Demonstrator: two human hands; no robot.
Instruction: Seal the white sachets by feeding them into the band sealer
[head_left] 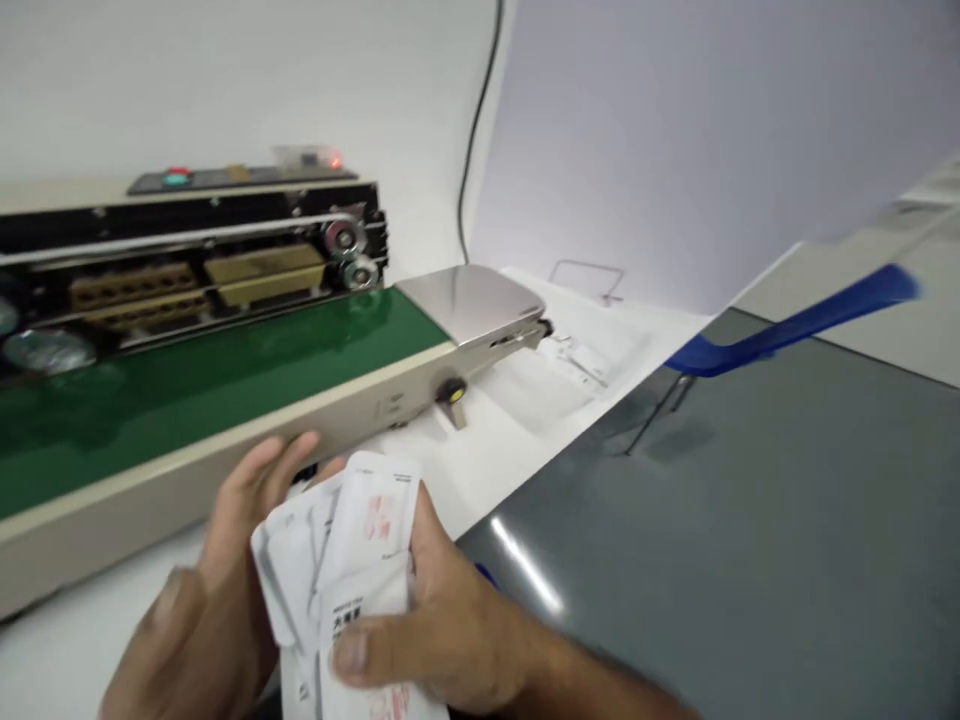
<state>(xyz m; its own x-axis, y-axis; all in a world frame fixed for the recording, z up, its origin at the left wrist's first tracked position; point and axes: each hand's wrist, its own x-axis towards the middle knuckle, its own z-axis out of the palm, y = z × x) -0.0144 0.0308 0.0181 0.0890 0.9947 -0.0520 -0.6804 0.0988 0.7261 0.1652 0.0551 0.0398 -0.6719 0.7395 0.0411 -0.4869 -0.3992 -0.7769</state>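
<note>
Several white sachets (375, 520) with red and black print are fanned out in a loose stack low in the view. My right hand (442, 620) is closed around their right side, its thumb pressed on the front sachet. Close against the stack's left side is my left hand (217, 590), its fingers stretched out and its thumb apart. Part of that hand is hidden behind the sachets, so whether it touches them I cannot tell. Just beyond both hands runs the green conveyor belt (247, 370) of a sealing machine.
Metal rollers (345, 238) and brass-coloured blocks (262, 275) line the machine behind the belt. A metal end plate (472, 298) closes its right end. White sheeting (637, 150) rises at the back right. A blue chair (787, 330) stands on the grey floor (750, 540).
</note>
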